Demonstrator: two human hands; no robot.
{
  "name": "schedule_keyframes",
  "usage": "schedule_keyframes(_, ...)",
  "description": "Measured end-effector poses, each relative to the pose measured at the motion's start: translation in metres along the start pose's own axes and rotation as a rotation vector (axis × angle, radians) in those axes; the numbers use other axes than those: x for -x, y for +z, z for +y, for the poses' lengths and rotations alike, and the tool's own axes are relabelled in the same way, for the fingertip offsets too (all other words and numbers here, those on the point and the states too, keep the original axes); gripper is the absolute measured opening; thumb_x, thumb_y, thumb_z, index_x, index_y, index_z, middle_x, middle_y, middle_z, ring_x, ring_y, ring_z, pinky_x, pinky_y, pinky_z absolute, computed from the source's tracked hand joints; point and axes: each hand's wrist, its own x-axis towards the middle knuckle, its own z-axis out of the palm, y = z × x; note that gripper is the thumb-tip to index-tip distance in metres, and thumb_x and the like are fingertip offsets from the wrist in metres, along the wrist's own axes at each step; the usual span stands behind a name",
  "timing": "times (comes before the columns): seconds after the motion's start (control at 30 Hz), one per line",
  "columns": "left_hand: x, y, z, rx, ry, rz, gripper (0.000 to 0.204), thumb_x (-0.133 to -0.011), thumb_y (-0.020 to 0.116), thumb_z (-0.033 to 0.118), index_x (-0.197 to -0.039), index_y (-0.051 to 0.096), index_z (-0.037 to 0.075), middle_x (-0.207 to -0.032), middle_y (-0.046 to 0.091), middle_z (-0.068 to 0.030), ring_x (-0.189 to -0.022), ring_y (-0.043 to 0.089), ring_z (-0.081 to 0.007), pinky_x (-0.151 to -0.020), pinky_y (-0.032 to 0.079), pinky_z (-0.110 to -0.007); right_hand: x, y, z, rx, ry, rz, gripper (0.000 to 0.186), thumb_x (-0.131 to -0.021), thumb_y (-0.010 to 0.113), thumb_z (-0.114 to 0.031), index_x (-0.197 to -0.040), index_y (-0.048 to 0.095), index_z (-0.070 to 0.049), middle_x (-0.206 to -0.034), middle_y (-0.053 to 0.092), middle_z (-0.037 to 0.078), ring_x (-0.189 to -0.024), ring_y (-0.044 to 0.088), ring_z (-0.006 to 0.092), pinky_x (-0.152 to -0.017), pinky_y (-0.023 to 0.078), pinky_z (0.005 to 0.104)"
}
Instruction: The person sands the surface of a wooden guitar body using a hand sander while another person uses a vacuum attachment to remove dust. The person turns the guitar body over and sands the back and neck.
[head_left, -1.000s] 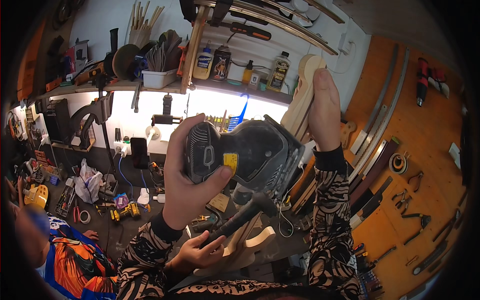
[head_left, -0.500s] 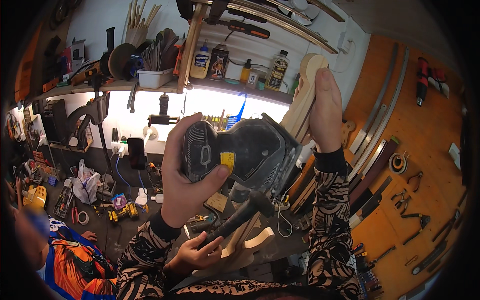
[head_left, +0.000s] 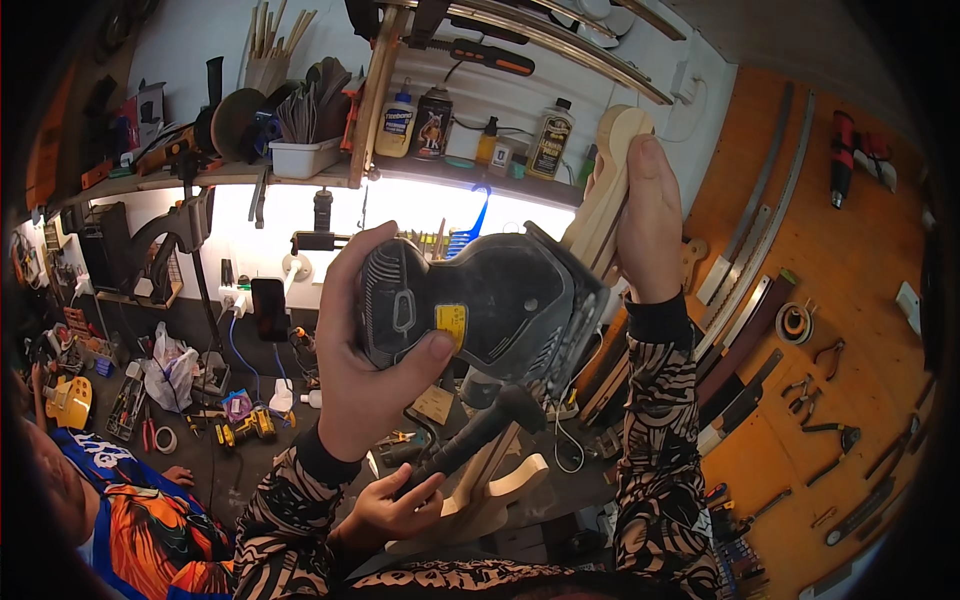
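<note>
My left hand [head_left: 365, 375] is wrapped around the rear grip of a dark grey power sander [head_left: 490, 300] with a small yellow label, held up in front of me. The sander's pad side faces a pale wooden guitar-shaped piece [head_left: 608, 185] that stands upright. My right hand [head_left: 650, 215] clasps that piece near its top end. Its lower curved part [head_left: 505, 490] shows under the sander. A black hose or cord stub [head_left: 480, 430] hangs from the sander. Below it is a third hand [head_left: 395, 510]; I cannot tell whose it is.
A shelf [head_left: 300, 175] above holds glue bottles [head_left: 398, 118], a white bin and brushes. The cluttered bench [head_left: 200, 440] below carries a yellow drill [head_left: 245, 428], pliers and tape. Saws and hand tools hang on the orange wall [head_left: 840, 330]. A person in an orange-blue shirt [head_left: 130, 540] is at the lower left.
Both hands keep their grips. The sander and the wooden piece stay almost where they were, with only a slight shift in view.
</note>
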Motion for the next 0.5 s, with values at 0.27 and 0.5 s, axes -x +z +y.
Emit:
schedule_keyframes(0.27,0.001,-0.009,0.000,-0.070,-0.008,-0.031,0.086,-0.088,0.089,0.011,-0.161,0.045,0.002,-0.131,0.062,-0.0053,-0.117,0.063,-0.0125,-0.105,0.053,-0.030,0.001,-0.002,0.001,-0.022,0.046,-0.029,0.066,-0.117,0.048,-0.058,-0.137,0.064,0.003,-0.114,0.070,0.008,-0.102,0.063,0.0130,-0.094,0.051,0.0266)
schedule_keyframes(0.5,-0.004,-0.006,-0.003,-0.030,-0.015,-0.034,0.086,-0.088,0.088,0.008,-0.161,0.045,0.002,-0.132,0.062,-0.0051,-0.118,0.062,-0.0119,-0.105,0.053,-0.030,-0.002,-0.001,0.005,-0.003,0.007,-0.020,0.057,-0.120,0.045,-0.052,-0.132,0.065,0.000,-0.107,0.069,0.006,-0.094,0.065,0.0127,-0.086,0.053,0.0278)
